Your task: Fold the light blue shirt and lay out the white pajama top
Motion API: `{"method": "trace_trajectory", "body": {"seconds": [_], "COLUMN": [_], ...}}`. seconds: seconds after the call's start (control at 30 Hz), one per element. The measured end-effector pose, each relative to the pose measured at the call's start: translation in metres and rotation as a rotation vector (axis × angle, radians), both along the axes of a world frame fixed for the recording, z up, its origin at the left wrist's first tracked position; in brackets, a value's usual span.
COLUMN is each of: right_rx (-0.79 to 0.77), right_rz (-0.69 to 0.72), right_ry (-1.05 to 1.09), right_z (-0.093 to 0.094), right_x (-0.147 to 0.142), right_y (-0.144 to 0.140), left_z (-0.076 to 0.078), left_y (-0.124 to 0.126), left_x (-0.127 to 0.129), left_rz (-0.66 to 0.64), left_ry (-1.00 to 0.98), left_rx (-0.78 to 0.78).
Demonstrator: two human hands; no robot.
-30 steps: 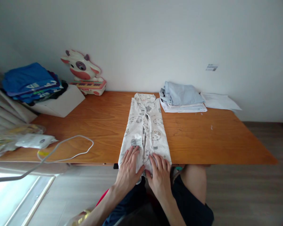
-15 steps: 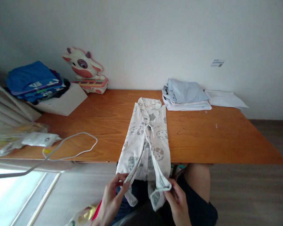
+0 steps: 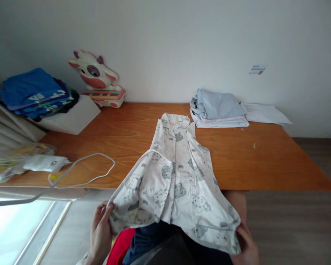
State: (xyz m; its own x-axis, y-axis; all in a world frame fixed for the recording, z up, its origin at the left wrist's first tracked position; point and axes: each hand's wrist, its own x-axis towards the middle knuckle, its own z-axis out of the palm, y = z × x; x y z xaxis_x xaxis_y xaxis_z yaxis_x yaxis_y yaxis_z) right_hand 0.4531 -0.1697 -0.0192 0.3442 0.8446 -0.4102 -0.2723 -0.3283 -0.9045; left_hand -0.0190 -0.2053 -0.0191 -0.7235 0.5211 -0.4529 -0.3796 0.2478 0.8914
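Note:
A white pajama shirt (image 3: 179,173) with grey cartoon cats lies with its collar on the wooden table. Its lower part hangs over the front edge toward my lap, spread wide. My left hand (image 3: 101,224) pinches the shirt's lower left corner between thumb and fingers. At the opposite lower corner my right hand (image 3: 246,239) grips the fabric, its fingers partly covered by the cloth. The sleeves cannot be made out clearly.
Folded clothes (image 3: 219,108) and paper sheets (image 3: 266,113) lie at the table's back right. A cow-shaped toy piano (image 3: 103,95), a white box (image 3: 74,116) topped with blue clothes (image 3: 34,92), and a white cable (image 3: 95,182) occupy the left side.
Both hands have moved outward, left and right. The shirt's side flaps, which were folded inward to the middle, are now pulled apart and the hem is spread wide.

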Motion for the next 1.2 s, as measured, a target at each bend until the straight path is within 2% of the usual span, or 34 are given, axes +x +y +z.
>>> {"method": "trace_trajectory", "body": {"seconds": [0.07, 0.13, 0.2, 0.27, 0.37, 0.43, 0.5, 0.57, 0.67, 0.73, 0.8, 0.87, 0.97, 1.03, 1.1, 1.2], "right_rx": [-0.06, -0.082, -0.065, -0.051, 0.018, 0.139, 0.288, 0.418, 0.503, 0.485, 0.465, 0.46, 0.442, 0.414, 0.37, 0.337], "right_rz": [-0.04, -0.009, 0.069, 0.157, 0.291, 0.367, 0.432, 0.5, 0.517, 0.525, 0.554, 0.567, 0.49, 0.423, 0.401, 0.446], "right_ry": [0.011, -0.065, -0.174, -0.267, -0.479, -0.66, -0.785, -0.88, -1.067, -1.142, -1.135, -1.095, -1.081, -1.093, -1.136, -1.273], "right_z": [0.003, 0.008, 0.014, 0.022, 0.036, 0.043, 0.048, 0.047, 0.039, 0.032, 0.026, 0.022, 0.02, 0.02, 0.02, 0.026], "right_x": [0.004, 0.007, 0.012, 0.017, 0.017, 0.009, -0.006, -0.025, -0.051, -0.063, -0.067, -0.062, -0.041, -0.023, -0.008, 0.002], "right_y": [0.002, 0.006, 0.015, 0.028, 0.061, 0.095, 0.137, 0.185, 0.248, 0.277, 0.293, 0.299, 0.3, 0.299, 0.299, 0.294], "left_z": [-0.005, -0.004, 0.003, 0.017, 0.04, 0.05, 0.054, 0.055, 0.054, 0.052, 0.048, 0.043, 0.034, 0.029, 0.029, 0.035], "left_y": [0.0, 0.002, 0.01, 0.029, 0.081, 0.127, 0.174, 0.214, 0.251, 0.261, 0.267, 0.272, 0.276, 0.275, 0.27, 0.257], "left_x": [-0.007, -0.011, -0.008, 0.002, 0.023, 0.033, 0.038, 0.038, 0.032, 0.021, 0.003, -0.024, -0.073, -0.1, -0.115, -0.107], "left_rz": [-0.017, -0.036, -0.096, -0.237, -0.504, -0.61, -0.647, -0.669, -0.782, -0.849, -0.873, -0.867, -0.786, -0.758, -0.773, -0.773], "left_ry": [0.17, 0.393, 0.628, 0.829, 0.962, 1.019, 1.102, 1.181, 1.227, 1.216, 1.146, 1.009, 0.858, 0.895, 0.999, 1.21], "left_rx": [0.027, 0.059, 0.077, 0.098, 0.143, 0.15, 0.104, -0.008, -0.135, -0.147, -0.107, -0.034, 0.015, -0.044, -0.132, -0.212]}}
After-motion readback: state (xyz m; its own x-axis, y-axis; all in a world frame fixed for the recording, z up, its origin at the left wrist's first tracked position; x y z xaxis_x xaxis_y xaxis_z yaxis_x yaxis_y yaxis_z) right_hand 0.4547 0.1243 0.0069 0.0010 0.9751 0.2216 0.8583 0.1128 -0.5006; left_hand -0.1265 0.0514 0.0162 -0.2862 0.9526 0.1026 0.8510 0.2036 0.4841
